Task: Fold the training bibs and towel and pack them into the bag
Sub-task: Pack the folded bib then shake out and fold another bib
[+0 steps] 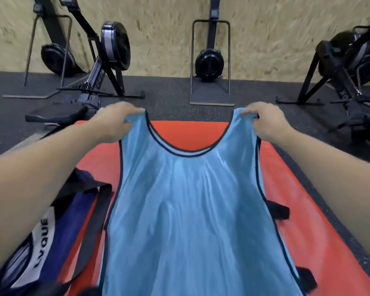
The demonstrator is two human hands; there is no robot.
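You hold the blue bib (186,210) at mid-frame, left hand (113,122) and right hand (265,122) fingers pinching its shoulder straps. It looks light, limp, slippery; bag (51,221) lower left.

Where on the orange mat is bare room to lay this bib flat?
Bare orange mat shows beyond the blue bib neckline and along the right edge, by the black straps. The left side is crowded by the navy bag.

Left hand (113,121): gripping the light blue bib (186,210) at its left shoulder strap.
Right hand (267,121): gripping the right strap.
Bib: hanging spread over the orange mat (308,199).
Navy bag (51,227): lying at the mat's left.
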